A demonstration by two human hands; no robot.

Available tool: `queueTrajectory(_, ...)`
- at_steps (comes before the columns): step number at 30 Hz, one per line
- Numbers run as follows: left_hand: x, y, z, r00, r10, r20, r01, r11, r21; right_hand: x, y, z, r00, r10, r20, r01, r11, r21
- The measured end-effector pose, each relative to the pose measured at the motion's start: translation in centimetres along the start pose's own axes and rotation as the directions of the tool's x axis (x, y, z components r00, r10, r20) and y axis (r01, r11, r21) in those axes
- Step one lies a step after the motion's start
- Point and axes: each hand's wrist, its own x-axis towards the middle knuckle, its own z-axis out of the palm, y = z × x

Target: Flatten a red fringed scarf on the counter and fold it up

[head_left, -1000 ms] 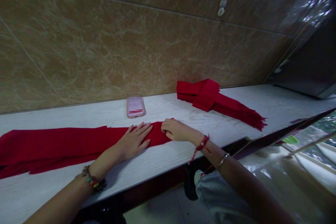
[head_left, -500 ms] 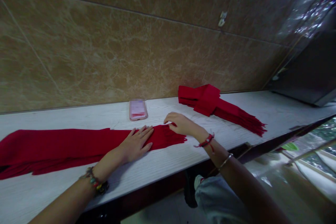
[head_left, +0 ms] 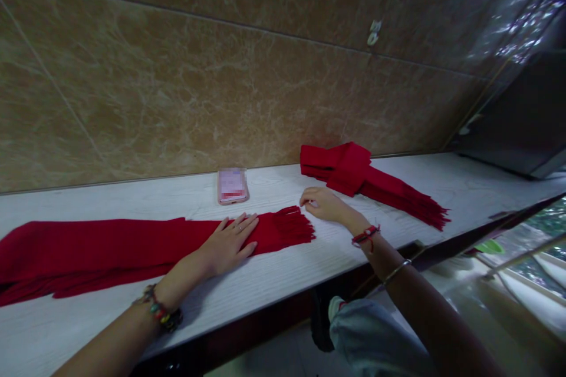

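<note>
A long red scarf lies folded lengthwise across the white counter, its fringe pointing right. My left hand rests flat on the scarf near the fringed end, fingers stretched out and holding nothing. Just off the fringe's upper corner is my right hand, its fingers curled into a pinch at the tip of the top strands. How much of the fringe sits between those fingertips is partly hidden. Behind the right hand, a second red scarf lies folded over itself, with its own fringe to the right.
A phone with a lit screen lies against the brown tiled wall. The white counter is narrow, with its front edge close below my hands. A dark box-like object stands at the far right end.
My right hand has moved right along the fringe, from above its strands to their tips, uncovering them. The left hand stays in place on the scarf.
</note>
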Motion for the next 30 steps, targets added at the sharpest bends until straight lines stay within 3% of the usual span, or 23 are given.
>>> queueTrajectory(2, 0.1, -0.1, 0.1, 1.0, 0.004, -0.005, -0.004, 1.0, 0.002, 0.6, -2.6, 0.7, 0.988, -0.156, -0.007, 0.156, 0.984, 0.09)
queueTrajectory(5, 0.1, -0.1, 0.2, 1.0, 0.004, 0.0, -0.004, 1.0, 0.002, 0.7, -4.7, 2.0, 0.945, -0.313, 0.093, 0.304, 0.947, 0.101)
queueTrajectory(9, 0.1, 0.0, 0.1, 1.0, -0.007, 0.009, 0.007, 1.0, 0.0, -1.4, -1.8, 2.0, 0.962, -0.22, 0.159, 0.226, 0.974, -0.019)
queueTrajectory(13, 0.2, 0.0, 0.0, 0.999, -0.024, 0.021, 0.025, 1.0, -0.006, -3.1, 0.9, -0.1, 0.988, -0.093, 0.126, 0.105, 0.99, -0.096)
queueTrajectory(17, 0.2, -0.1, 0.2, 0.999, -0.024, 0.022, 0.024, 1.0, 0.004, -2.2, -2.6, -0.6, 0.973, -0.231, -0.014, 0.232, 0.968, 0.1)
queueTrajectory(20, 0.3, -0.2, 0.5, 1.0, -0.025, 0.014, 0.025, 1.0, 0.003, -1.1, -5.6, 0.9, 0.922, -0.386, 0.037, 0.378, 0.915, 0.141)
queueTrajectory(22, 0.3, -0.2, 0.6, 1.0, -0.023, 0.006, 0.023, 1.0, -0.003, -1.0, -6.0, 1.8, 0.907, -0.411, 0.09, 0.4, 0.909, 0.116)
queueTrajectory(26, 0.2, -0.2, 0.5, 1.0, -0.02, -0.008, 0.019, 1.0, -0.013, -2.7, -3.1, 1.7, 0.934, -0.329, 0.138, 0.32, 0.944, 0.081)
queueTrajectory(30, 0.1, -0.2, 0.4, 1.0, -0.024, 0.0, 0.024, 0.999, -0.026, -4.4, 0.2, -0.4, 0.969, -0.173, 0.176, 0.176, 0.984, -0.003)
